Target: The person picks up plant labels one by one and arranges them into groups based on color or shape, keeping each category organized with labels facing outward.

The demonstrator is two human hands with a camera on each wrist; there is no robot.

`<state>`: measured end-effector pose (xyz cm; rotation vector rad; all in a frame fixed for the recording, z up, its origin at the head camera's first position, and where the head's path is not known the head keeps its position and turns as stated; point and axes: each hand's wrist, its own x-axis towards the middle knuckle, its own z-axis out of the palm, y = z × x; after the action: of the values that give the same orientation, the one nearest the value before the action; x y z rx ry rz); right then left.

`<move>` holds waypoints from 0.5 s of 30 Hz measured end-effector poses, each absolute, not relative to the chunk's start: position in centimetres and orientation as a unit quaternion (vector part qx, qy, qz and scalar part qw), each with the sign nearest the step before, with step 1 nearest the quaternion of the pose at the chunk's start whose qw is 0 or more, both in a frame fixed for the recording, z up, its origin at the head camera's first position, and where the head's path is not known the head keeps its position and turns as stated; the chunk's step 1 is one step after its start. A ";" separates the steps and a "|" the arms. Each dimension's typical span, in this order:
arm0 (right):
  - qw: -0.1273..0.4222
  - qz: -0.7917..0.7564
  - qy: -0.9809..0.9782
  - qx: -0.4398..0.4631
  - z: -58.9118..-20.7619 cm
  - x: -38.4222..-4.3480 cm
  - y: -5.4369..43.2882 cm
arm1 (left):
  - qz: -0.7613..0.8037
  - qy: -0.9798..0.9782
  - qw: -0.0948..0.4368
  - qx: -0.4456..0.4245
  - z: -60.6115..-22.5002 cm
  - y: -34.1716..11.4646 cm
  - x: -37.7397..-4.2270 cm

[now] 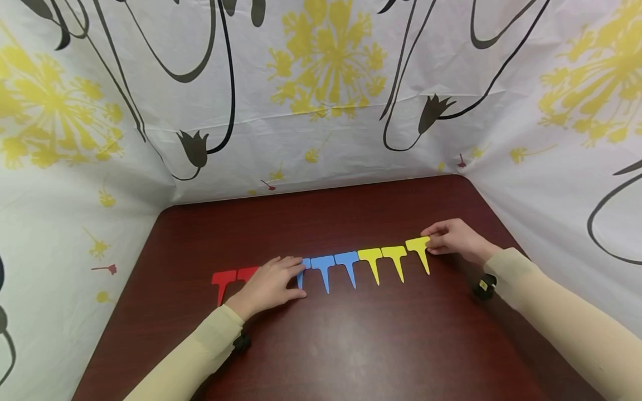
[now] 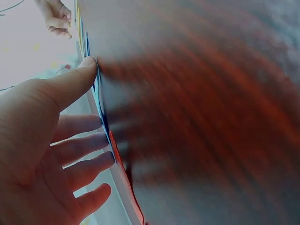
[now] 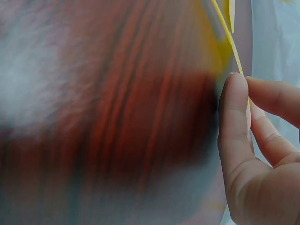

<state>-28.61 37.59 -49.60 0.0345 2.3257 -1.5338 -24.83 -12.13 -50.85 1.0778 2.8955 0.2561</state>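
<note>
T-shaped plant labels lie in a row, crossbars end to end and tapering stems toward me. Red labels (image 1: 223,278) are at the left, blue labels (image 1: 323,263) in the middle, and yellow labels (image 1: 370,257) to the right. My right hand (image 1: 458,240) pinches the right end of the last yellow label (image 1: 418,246) between thumb and fingertips. That label sits slightly higher than its neighbour, with a small gap between them. My left hand (image 1: 270,283) rests over the red and blue part of the row, fingers extended and thumb apart, hiding some labels beneath.
The row lies across a dark reddish-brown table (image 1: 331,345). A white curtain (image 1: 326,150) with yellow flowers and dark stems rises along the table's back and sides. Dark devices are strapped under both wrists.
</note>
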 end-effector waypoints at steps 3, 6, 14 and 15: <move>0.171 -0.540 0.824 0.005 -49.8 -28.2 37.9 | 0.081 0.934 0.020 0.349 -50.9 -12.1 -24.8; 0.157 -0.523 0.838 -0.012 -50.0 -28.0 38.0 | 0.078 0.934 0.018 0.348 -50.9 -12.1 -24.9; 0.087 -0.353 0.929 -0.072 -49.9 -27.6 37.5 | 0.082 0.936 0.025 0.342 -50.7 -12.0 -25.0; 0.083 -0.340 0.933 -0.077 -49.8 -27.5 37.5 | 0.081 0.936 0.026 0.342 -50.7 -12.0 -25.0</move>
<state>-27.55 37.46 -49.81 -0.2306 2.7861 -1.0161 -24.97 -12.00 -50.74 1.0564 2.8921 0.2512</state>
